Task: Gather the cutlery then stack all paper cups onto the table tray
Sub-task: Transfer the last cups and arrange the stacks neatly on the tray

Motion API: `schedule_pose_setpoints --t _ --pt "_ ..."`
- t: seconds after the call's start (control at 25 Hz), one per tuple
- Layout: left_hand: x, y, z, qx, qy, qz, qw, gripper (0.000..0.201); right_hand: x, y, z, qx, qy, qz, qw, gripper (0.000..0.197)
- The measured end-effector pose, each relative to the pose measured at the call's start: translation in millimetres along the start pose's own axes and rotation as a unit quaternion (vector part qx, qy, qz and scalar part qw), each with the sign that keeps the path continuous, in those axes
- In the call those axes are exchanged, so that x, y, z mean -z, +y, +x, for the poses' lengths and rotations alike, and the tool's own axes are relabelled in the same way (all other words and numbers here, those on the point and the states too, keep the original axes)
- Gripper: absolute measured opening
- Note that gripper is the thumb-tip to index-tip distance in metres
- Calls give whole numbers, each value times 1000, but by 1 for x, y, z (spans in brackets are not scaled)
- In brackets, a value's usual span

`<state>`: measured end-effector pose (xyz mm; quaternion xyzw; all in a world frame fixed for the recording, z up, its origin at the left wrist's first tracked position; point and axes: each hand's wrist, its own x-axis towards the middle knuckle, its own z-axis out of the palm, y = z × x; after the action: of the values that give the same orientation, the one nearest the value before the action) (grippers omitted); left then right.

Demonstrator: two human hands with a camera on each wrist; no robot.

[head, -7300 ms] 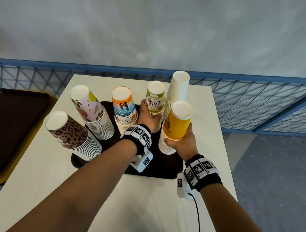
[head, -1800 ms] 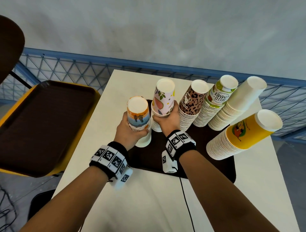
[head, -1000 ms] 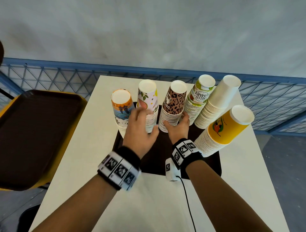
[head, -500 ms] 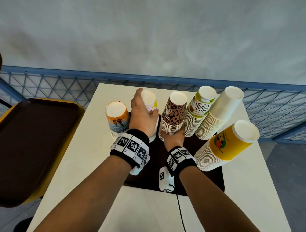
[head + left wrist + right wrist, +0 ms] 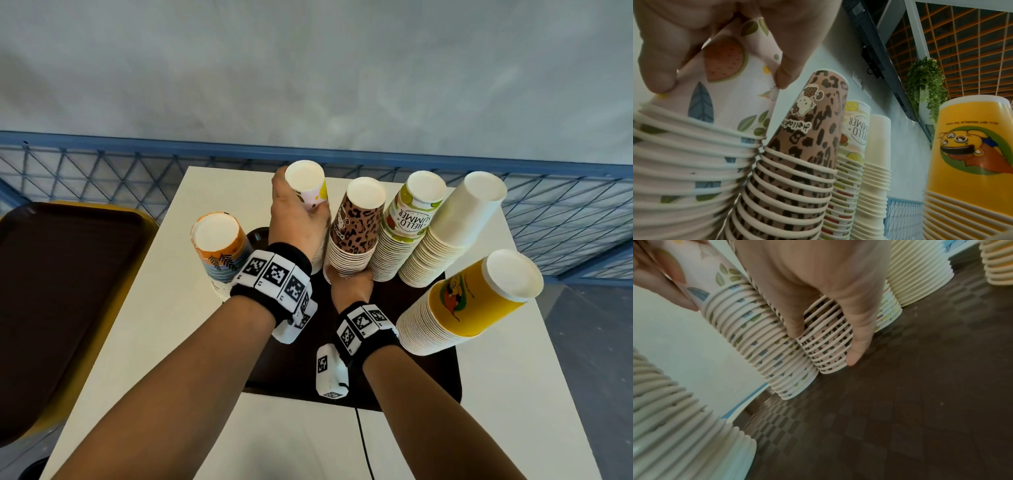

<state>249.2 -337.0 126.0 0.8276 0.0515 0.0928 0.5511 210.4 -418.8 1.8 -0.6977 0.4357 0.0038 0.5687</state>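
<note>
Paper stacks, six of them, all inverted: orange striped stack (image 5: 219,250) sits at the far left corner, partly off the brown table tray (image 5: 411,387) as far as we can tell; fruit-print stack (image 5: 308,186), leopard stack (image 5: 356,233), Hello Summer stack (image 5: 407,222), plain white stack (image 5: 455,229) and yellow cartoon stack (image 5: 472,301) stand on the tray, the first four in a row touching or nearly so. Our left hand (image 5: 294,219) wraps the top cup of the fruit-print stack, fingers and thumb curled round it; left wrist view shows fingertips (image 5: 783,78) pinching just above the first rim. Our right hand (image 5: 349,281) holds the base of the leopard stack, thumb (image 5: 857,350) and a finger clamped on its lowest rims, right where it touches the fruit-print base. No cutlery visible in any view. We judge the step is squaring the fruit-print stack up beside the leopard one. To do it well: keep the right hand bracing low so the leopard stack does not slide, move the tall stack from lower down or press straight down on top, since a pull at the top cup alone could lift it off or tip the column; then bring the orange stack fully onto the tray
</note>
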Motion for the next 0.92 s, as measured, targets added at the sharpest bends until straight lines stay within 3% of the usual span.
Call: schedule_pose_setpoints --t 0.4,0.84,0.92 --pt "-3 -9 1 -26 20 -3 999 70 -17 5 8 48 48 68 995 82" --pt "4 -27 -16 19 -52 43 998 79 -5 0 3 5 5 37 999 74" --pt "11 -33 -34 -4 -69 63 996 79 6 4 -7 9 -18 29 999 67"
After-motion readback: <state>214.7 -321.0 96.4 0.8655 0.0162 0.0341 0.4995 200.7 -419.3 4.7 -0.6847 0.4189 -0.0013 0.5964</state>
